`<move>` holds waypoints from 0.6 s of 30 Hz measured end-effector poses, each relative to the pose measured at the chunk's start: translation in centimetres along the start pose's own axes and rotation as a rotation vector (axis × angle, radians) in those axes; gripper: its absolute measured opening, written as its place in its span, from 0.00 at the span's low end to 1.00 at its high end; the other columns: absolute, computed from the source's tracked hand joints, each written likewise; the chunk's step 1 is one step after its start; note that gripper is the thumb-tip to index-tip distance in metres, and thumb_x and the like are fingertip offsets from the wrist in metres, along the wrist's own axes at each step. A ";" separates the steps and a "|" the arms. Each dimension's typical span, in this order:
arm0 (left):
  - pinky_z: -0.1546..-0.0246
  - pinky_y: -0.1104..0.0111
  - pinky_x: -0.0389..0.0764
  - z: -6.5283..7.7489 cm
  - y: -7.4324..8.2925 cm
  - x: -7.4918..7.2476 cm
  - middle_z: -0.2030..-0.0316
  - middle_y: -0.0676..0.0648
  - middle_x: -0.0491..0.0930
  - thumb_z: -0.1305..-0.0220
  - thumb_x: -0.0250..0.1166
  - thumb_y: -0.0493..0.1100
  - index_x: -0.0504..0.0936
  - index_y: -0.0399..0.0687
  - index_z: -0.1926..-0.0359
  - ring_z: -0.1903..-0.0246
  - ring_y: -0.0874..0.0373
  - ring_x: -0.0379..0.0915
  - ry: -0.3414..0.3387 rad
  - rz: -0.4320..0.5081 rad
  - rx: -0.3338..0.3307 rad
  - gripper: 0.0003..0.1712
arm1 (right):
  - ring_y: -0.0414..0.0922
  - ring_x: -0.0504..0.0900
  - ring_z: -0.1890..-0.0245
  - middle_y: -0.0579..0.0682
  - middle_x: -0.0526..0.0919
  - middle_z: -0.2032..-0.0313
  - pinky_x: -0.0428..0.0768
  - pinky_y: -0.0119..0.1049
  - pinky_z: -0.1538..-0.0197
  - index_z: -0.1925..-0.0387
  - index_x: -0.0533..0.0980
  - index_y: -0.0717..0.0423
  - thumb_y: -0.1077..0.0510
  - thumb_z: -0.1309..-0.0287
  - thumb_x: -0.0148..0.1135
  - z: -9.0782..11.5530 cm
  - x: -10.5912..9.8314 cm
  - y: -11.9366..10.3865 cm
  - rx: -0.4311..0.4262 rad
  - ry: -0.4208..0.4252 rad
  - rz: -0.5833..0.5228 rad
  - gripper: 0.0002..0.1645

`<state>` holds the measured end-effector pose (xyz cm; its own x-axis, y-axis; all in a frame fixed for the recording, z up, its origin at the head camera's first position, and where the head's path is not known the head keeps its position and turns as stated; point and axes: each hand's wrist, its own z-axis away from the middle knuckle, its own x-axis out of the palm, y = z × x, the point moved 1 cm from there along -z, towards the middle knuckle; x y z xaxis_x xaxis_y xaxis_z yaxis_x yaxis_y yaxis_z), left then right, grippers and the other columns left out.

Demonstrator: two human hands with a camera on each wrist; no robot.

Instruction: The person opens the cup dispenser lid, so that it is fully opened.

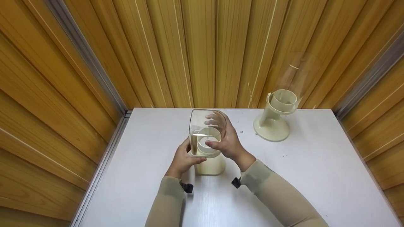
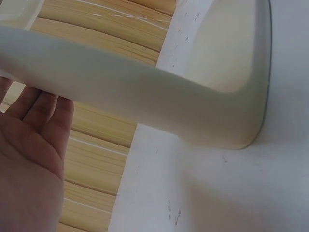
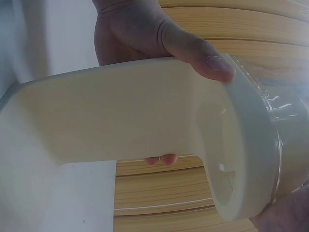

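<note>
A cream plastic stand (image 1: 210, 166) with a ring-shaped holder on top stands upright near the middle of the white table. In its ring sits a clear container (image 1: 199, 121), open at the top. My left hand (image 1: 184, 158) grips the stand just under the ring. In the right wrist view the left thumb (image 3: 215, 66) lies along the ring's edge, and fingertips show beyond the column. My right hand (image 1: 232, 142) holds the clear container from the right, thumb in front and fingers round the far side. Only part of this hand shows at the lower corner in the right wrist view.
A second cream stand (image 1: 272, 127) with a rounded clear container (image 1: 298, 74) stands at the back right of the white table (image 1: 139, 176). Wood-patterned panels (image 1: 202, 53) rise behind and on both sides. Small dark specks lie between the two stands.
</note>
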<state>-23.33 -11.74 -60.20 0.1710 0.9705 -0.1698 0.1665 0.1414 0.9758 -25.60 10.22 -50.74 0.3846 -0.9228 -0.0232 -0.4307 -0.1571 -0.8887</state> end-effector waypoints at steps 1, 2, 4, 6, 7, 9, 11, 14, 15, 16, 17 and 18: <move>0.12 0.35 0.61 0.0 0.0 0.0 0.22 0.50 0.81 0.50 0.91 0.47 0.73 0.57 0.16 0.20 0.43 0.74 -0.002 0.009 0.001 0.61 | 0.69 0.75 0.24 0.64 0.72 0.22 0.77 0.46 0.17 0.14 0.58 0.52 0.45 0.47 0.88 0.0 0.0 0.0 -0.004 -0.001 0.003 0.68; 0.12 0.35 0.61 0.0 0.0 0.0 0.23 0.49 0.81 0.50 0.91 0.46 0.73 0.56 0.16 0.21 0.42 0.74 -0.005 0.017 0.002 0.60 | 0.70 0.75 0.24 0.66 0.71 0.22 0.76 0.45 0.17 0.14 0.58 0.54 0.43 0.47 0.88 0.0 0.0 0.0 -0.007 -0.002 0.006 0.69; 0.12 0.34 0.60 0.0 0.0 0.0 0.23 0.49 0.81 0.49 0.90 0.44 0.73 0.55 0.16 0.21 0.42 0.74 -0.010 0.028 0.003 0.60 | 0.70 0.75 0.24 0.69 0.70 0.22 0.75 0.49 0.16 0.14 0.56 0.56 0.40 0.47 0.88 -0.1 0.0 -0.1 -0.011 -0.004 0.016 0.71; 0.12 0.33 0.60 0.0 -0.1 0.0 0.23 0.48 0.81 0.49 0.90 0.43 0.73 0.53 0.17 0.21 0.41 0.74 -0.016 0.036 0.004 0.59 | 0.70 0.75 0.24 0.69 0.70 0.22 0.75 0.52 0.17 0.14 0.56 0.58 0.39 0.47 0.88 -0.1 0.0 -0.1 -0.009 -0.006 0.019 0.72; 0.12 0.33 0.60 -0.1 -0.1 0.0 0.23 0.48 0.81 0.49 0.90 0.43 0.73 0.53 0.17 0.21 0.41 0.75 -0.015 0.033 0.005 0.59 | 0.70 0.75 0.24 0.68 0.71 0.22 0.76 0.54 0.17 0.14 0.55 0.59 0.38 0.47 0.89 -0.1 0.0 -0.1 -0.004 -0.005 0.018 0.72; 0.12 0.33 0.60 -0.1 -0.1 -0.1 0.23 0.47 0.81 0.50 0.90 0.44 0.73 0.53 0.17 0.21 0.41 0.75 -0.014 0.026 0.006 0.59 | 0.71 0.74 0.24 0.64 0.72 0.22 0.76 0.57 0.18 0.14 0.56 0.59 0.40 0.47 0.89 -0.1 0.0 -0.2 0.004 -0.004 0.014 0.72; 0.12 0.33 0.61 -0.1 -0.1 -0.1 0.24 0.46 0.81 0.50 0.90 0.44 0.73 0.52 0.18 0.21 0.41 0.75 -0.013 0.022 0.009 0.59 | 0.71 0.74 0.23 0.64 0.72 0.22 0.77 0.55 0.19 0.15 0.56 0.59 0.41 0.48 0.89 -0.2 0.0 -0.3 0.014 -0.006 0.008 0.72; 0.13 0.33 0.62 -0.1 0.0 -0.2 0.24 0.45 0.81 0.50 0.90 0.44 0.74 0.50 0.18 0.21 0.40 0.75 -0.008 0.020 0.010 0.58 | 0.70 0.74 0.23 0.66 0.71 0.22 0.78 0.57 0.19 0.14 0.55 0.61 0.41 0.48 0.89 -0.3 0.0 -0.5 0.029 -0.018 0.012 0.73; 0.13 0.33 0.62 -0.1 0.0 -0.2 0.24 0.44 0.81 0.50 0.90 0.44 0.74 0.50 0.19 0.21 0.39 0.75 -0.008 0.018 0.010 0.57 | 0.68 0.75 0.22 0.66 0.71 0.22 0.79 0.58 0.20 0.14 0.54 0.62 0.41 0.48 0.89 -0.3 -0.1 -0.6 0.038 -0.019 0.019 0.73; 0.13 0.33 0.62 -0.1 0.0 -0.1 0.24 0.44 0.81 0.49 0.90 0.44 0.75 0.50 0.19 0.21 0.39 0.75 -0.007 0.015 0.010 0.57 | 0.67 0.75 0.22 0.66 0.71 0.22 0.79 0.59 0.20 0.14 0.53 0.62 0.41 0.47 0.89 -0.3 -0.1 -0.6 0.045 -0.019 0.027 0.74; 0.13 0.33 0.62 -0.1 0.0 -0.1 0.24 0.44 0.81 0.49 0.90 0.44 0.75 0.49 0.19 0.21 0.39 0.74 -0.008 0.015 0.011 0.57 | 0.65 0.76 0.23 0.66 0.71 0.22 0.79 0.60 0.20 0.14 0.53 0.62 0.41 0.47 0.89 -0.3 -0.1 -0.7 0.052 -0.018 0.040 0.73; 0.13 0.32 0.62 -0.1 0.0 -0.1 0.24 0.43 0.81 0.49 0.90 0.45 0.75 0.49 0.20 0.21 0.39 0.74 -0.007 0.009 0.011 0.57 | 0.63 0.77 0.23 0.65 0.72 0.22 0.79 0.61 0.20 0.14 0.54 0.62 0.42 0.47 0.88 -0.4 -0.1 -0.8 0.058 -0.015 0.048 0.73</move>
<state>-23.45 -11.82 -60.21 0.1797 0.9703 -0.1617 0.1754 0.1301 0.9759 -25.60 10.28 -49.85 0.3773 -0.9232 -0.0730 -0.4010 -0.0918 -0.9115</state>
